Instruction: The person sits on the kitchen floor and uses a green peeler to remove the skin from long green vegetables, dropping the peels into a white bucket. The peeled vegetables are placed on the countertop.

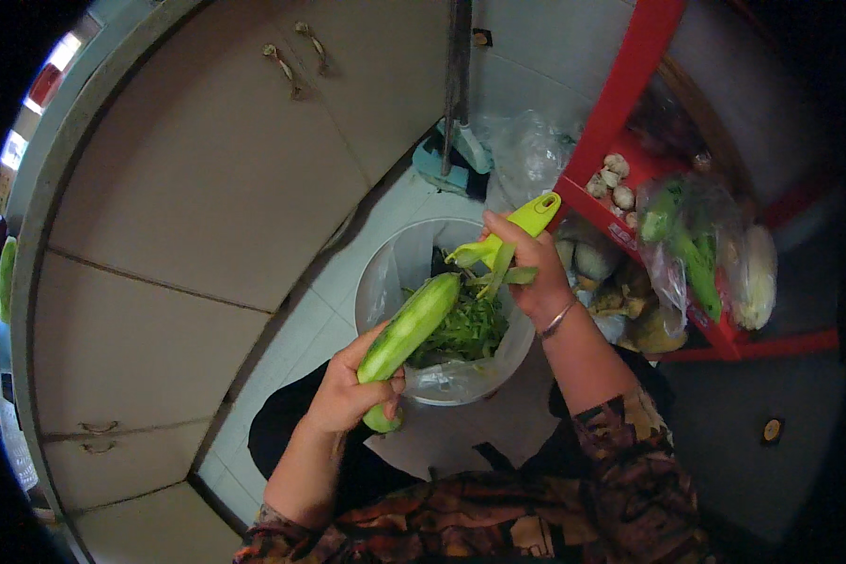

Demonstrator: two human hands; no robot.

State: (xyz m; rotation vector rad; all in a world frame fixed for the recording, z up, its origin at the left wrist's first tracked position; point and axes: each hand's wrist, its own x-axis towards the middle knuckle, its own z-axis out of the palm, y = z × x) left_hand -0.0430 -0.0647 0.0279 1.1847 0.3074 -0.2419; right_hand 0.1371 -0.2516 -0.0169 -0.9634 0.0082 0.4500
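My left hand (pixel 356 388) is wrapped around the lower part of a long green cucumber or similar gourd (pixel 412 324), tilted up and to the right. Pale, peeled stretches run along its skin, with some darker green left at the side. A yellow-green peeler (pixel 529 222) is in my right hand (pixel 532 271), its handle end pointing up and away. Strips of peel (pixel 500 278) hang from the peeler by my fingers. Below both hands stands a round white bin (pixel 377 254) lined with a clear plastic bag, holding a heap of green peelings and leaves (pixel 465 328).
Beige cabinets (pixel 204 176) line the left. A broom and dustpan (pixel 444 162) stand behind the bin near a clear plastic bag (pixel 536 151). At right, a red shelf rack (pixel 599 211) holds garlic bulbs (pixel 613 176), bagged green vegetables (pixel 687 240) and a pale long vegetable (pixel 754 278).
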